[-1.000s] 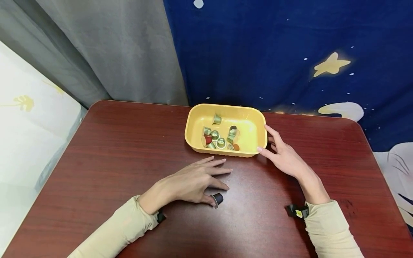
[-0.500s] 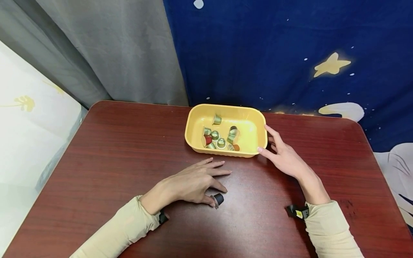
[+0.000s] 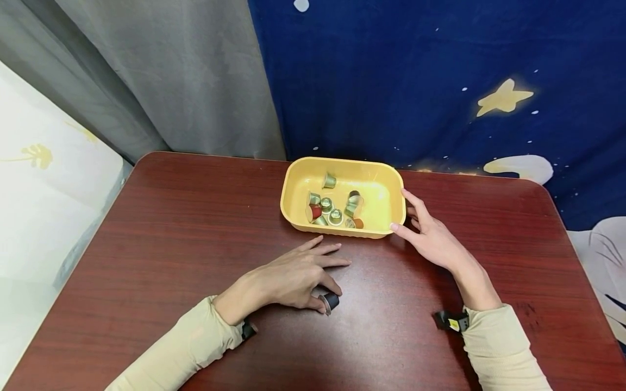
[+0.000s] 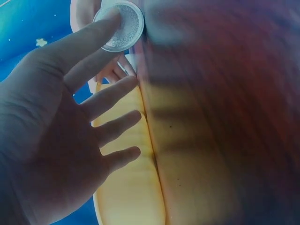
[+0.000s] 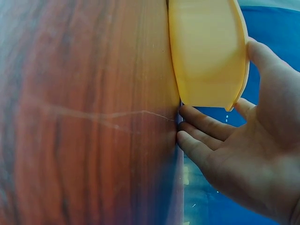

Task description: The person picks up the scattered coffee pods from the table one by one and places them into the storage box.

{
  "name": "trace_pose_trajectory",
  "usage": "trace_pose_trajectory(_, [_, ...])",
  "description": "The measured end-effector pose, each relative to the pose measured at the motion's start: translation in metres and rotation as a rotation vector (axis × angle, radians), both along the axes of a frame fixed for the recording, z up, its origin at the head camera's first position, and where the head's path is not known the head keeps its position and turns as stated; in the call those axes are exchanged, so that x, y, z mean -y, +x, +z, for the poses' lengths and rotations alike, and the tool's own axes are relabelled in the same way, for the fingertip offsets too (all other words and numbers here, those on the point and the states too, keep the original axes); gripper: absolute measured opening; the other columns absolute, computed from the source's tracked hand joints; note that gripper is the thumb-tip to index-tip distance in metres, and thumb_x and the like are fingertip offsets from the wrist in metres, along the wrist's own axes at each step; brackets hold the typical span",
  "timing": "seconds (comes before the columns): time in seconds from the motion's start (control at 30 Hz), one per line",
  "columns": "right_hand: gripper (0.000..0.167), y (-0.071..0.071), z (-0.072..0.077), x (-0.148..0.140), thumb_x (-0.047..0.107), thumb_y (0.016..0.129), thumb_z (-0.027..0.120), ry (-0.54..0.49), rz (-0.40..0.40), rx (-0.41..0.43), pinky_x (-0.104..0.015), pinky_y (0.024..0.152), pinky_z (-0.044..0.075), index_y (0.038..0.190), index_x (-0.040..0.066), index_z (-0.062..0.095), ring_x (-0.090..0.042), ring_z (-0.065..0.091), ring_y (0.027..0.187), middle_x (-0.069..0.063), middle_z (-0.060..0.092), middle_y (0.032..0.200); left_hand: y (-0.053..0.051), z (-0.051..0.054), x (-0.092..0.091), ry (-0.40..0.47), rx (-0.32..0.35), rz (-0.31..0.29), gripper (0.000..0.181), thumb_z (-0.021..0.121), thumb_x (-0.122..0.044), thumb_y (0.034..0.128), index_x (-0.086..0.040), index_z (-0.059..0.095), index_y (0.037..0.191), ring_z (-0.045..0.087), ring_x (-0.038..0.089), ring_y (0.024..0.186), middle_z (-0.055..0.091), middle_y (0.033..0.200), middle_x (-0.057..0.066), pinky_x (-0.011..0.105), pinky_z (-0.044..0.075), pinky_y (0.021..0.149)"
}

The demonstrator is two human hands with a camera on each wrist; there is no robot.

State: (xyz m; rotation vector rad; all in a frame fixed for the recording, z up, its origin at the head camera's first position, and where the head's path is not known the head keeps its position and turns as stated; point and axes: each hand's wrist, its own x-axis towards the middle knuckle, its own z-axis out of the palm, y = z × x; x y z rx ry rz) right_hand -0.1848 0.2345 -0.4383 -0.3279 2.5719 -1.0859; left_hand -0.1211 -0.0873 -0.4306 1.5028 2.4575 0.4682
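Note:
In the head view, my left hand (image 3: pixel 293 277) is low over the table, its thumb and index finger pinching a black coffee capsule (image 3: pixel 332 301). The left wrist view shows the thumb against the capsule's silver foil lid (image 4: pixel 129 28); the other fingers spread out straight. My right hand (image 3: pixel 435 239) rests at the right end of a yellow plastic basket (image 3: pixel 391 201), thumb on the rim near the front corner and index fingertip on the end wall. In the right wrist view its remaining fingers lie loosely bent beside the basket, near the table.
Several coffee capsules lie in the basket: mostly green ones (image 3: pixel 335 216), a red one (image 3: pixel 316 211) and a dark one (image 3: pixel 354 194). The basket stands at the back edge of the brown table (image 3: pixel 210 217). Grey and blue curtains (image 3: pixel 371 81) hang behind it.
My left index finger has closed in towards the thumb, onto the black capsule, which has shifted very slightly. The right hand and basket have stayed in place.

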Motion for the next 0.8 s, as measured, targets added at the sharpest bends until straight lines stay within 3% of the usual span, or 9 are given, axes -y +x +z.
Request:
trace_pose_trajectory(0.27, [0.085, -0.0004, 0.0020, 0.0009, 0.053, 0.096, 0.059, 0.001, 0.002, -0.002, -0.057, 0.111, 0.032, 0.159, 0.041, 0.004, -0.042, 0.040, 0.137, -0.023, 0.039, 0.151, -0.0002, 0.0007, -0.0017, -0.011, 0.006, 0.002, 0.035, 0.080, -0.050, 0.0783, -0.033, 0.077, 0.109, 0.027, 0.031, 0.147, 0.048, 0.150, 0.001, 0.056, 0.011, 0.119])
trace_pose_trajectory(0.53, [0.084, -0.0001, 0.0016, 0.0001, 0.052, 0.096, 0.059, 0.003, 0.002, -0.004, -0.056, 0.111, 0.033, 0.159, 0.041, 0.004, -0.042, 0.041, 0.137, -0.023, 0.040, 0.150, 0.0020, 0.0044, -0.0072, 0.050, -0.069, -0.027, 0.031, 0.080, -0.050, 0.0788, -0.033, 0.077, 0.105, 0.033, 0.029, 0.144, 0.055, 0.142, -0.001, 0.057, 0.014, 0.118])
trace_pose_trajectory(0.8, [0.084, 0.0004, 0.0010, -0.0005, 0.053, 0.096, 0.059, 0.006, 0.001, 0.003, -0.057, 0.111, 0.032, 0.158, 0.041, 0.003, -0.042, 0.040, 0.137, -0.022, 0.039, 0.150, 0.0027, 0.0061, -0.0083, 0.073, -0.088, -0.032, 0.032, 0.080, -0.048, 0.0787, -0.032, 0.077, 0.105, 0.034, 0.029, 0.144, 0.056, 0.142, 0.000, 0.056, 0.013, 0.119])
